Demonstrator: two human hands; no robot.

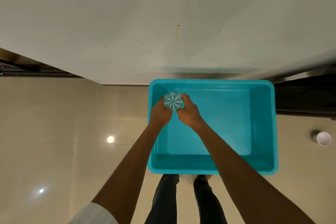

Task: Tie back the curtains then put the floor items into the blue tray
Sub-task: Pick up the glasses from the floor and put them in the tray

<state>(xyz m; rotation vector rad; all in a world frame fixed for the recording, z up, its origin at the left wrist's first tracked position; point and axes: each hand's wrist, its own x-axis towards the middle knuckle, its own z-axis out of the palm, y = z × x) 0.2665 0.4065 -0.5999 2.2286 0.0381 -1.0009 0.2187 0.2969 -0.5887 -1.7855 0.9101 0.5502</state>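
A blue tray (261,96) sits on the tiled floor against the wall, just ahead of my feet. Inside its far left corner is a clear ribbed glass (173,101), seen from above. My left hand (160,112) grips the glass from the left and my right hand (189,112) grips it from the right, fingers curled round its sides. Whether the glass touches the tray's bottom I cannot tell. A white cup (323,138) stands on the floor to the right of the tray. No curtain is in view.
A pale wall (163,23) with small brown stains rises behind the tray. Dark openings lie at the far left (32,70) and right (305,94). Glossy beige floor tiles (54,132) spread to the left, with light reflections.
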